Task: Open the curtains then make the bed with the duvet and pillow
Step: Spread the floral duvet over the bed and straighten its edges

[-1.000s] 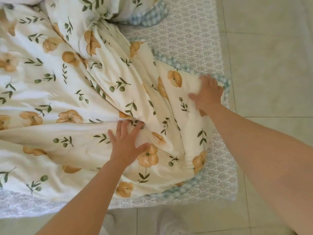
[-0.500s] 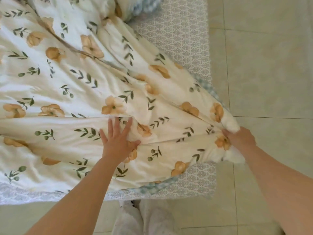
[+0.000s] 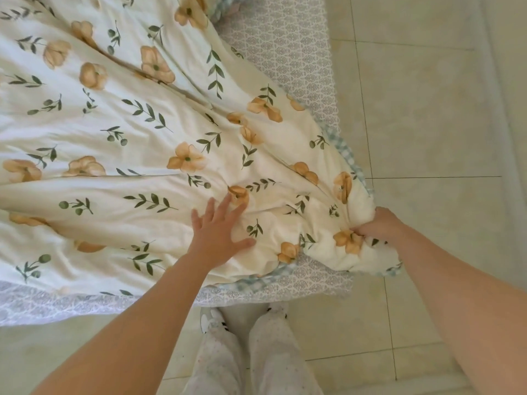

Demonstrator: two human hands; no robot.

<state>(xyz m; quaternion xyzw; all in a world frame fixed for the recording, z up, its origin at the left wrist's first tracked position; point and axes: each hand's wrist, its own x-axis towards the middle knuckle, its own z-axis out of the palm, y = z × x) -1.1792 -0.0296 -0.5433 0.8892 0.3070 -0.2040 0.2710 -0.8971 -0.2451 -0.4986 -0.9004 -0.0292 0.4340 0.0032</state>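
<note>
Since the duvet [image 3: 137, 143] covers nearly all of the bed from the left edge across, I read it first as a big, soft, floppy sheet: cream with orange flowers and green sprigs, puffed enough to look padded, and creased into long folds that fan toward the near right corner. Something this limp will not hold a shape; it follows whatever point I pull and sags everywhere else. Its weight I judge moderate, more awkward than heavy.

Moving right, my left hand [image 3: 218, 232] lies flat on the cover with fingers spread, grasping nothing, only pressing the cloth down near the bed's foot. That is a sensible anchor, since the fabric looks smooth enough to slide over the patterned sheet [image 3: 288, 47] beneath.

Further right, my right hand [image 3: 377, 223] is clenched around the duvet's bunched corner, which hangs just past the mattress edge over the tiled floor [image 3: 442, 115]. The corner, with its blue check underside showing, is where I would keep hold: a fistful of filling and cover together, not the cover alone, or the cloth may shift over the filling.

No pillow or curtains appear in this view.
</note>
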